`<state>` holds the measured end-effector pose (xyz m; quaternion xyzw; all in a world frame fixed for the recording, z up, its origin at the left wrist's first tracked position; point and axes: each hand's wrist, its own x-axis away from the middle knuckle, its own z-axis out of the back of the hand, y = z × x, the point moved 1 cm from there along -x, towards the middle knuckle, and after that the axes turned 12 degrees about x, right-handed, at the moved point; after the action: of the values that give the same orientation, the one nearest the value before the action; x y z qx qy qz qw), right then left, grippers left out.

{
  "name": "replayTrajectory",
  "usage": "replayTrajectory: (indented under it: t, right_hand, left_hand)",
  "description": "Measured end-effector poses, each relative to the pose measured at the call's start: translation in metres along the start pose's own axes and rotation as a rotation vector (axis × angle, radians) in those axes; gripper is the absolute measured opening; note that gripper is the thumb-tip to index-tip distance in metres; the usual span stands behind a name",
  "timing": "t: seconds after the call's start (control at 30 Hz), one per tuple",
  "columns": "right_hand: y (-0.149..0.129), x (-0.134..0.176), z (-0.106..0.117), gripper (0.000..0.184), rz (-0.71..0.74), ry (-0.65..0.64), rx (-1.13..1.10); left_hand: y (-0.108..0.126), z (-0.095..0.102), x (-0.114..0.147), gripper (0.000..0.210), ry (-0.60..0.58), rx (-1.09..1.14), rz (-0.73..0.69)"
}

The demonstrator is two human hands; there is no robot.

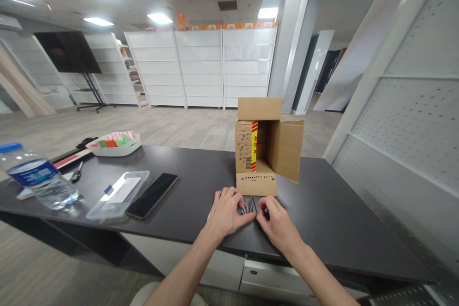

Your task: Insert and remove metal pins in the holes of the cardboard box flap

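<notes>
Pinching Thin Metal Rods Before a Cardboard Box

Pinching from both sides, the left hand [225,211] and right hand [277,225] closed their fingertips on a small bundle of thin grey metal rods [247,204] lying on the dark matte surface [322,210]. At 12 o'clock, just beyond, stood an open cardboard box [267,146]. At 9 o'clock lay a glossy black phone [152,195], a clear plastic lid [119,194] and a water bottle [38,179].

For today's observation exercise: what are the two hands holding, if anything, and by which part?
Both hands, left hand and right hand, pinch a small bundle of thin dark rods lying on the table, at the end nearest the person. What the rods are cannot be told.
</notes>
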<state>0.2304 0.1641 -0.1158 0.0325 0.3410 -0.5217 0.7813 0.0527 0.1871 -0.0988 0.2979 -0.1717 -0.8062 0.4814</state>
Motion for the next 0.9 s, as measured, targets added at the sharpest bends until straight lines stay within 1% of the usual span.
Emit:
replayTrajectory:
  t: [0.2,0.3,0.37,0.47,0.6,0.9]
  right_hand:
    - [-0.0003,-0.0017,0.0039,0.010,-0.050,-0.059,-0.126]
    - [0.0020,-0.0016,0.0031,0.012,-0.118,-0.063,-0.090]
    - [0.0031,-0.0009,0.0010,0.015,-0.132,-0.086,-0.045]
    - [0.0017,0.0002,-0.0012,0.019,-0.084,-0.135,0.012]
    - [-0.0030,0.0008,0.0000,0.024,-0.016,-0.158,0.058]
    - [-0.0039,0.0009,-0.0006,0.026,0.000,-0.147,0.092]
  left_hand:
    - [0.0010,0.0012,-0.0005,0.035,-0.010,-0.002,0.007]
    - [0.0011,0.0012,-0.0009,0.040,-0.019,-0.003,0.014]
    - [0.0010,0.0010,-0.0011,0.042,-0.025,-0.004,0.017]
    - [0.0009,0.0009,-0.0011,0.040,-0.023,-0.004,0.018]
    - [0.0016,0.0014,-0.0012,0.036,-0.027,0.002,0.024]
    - [0.0018,0.0012,-0.0012,0.036,-0.026,-0.006,0.023]
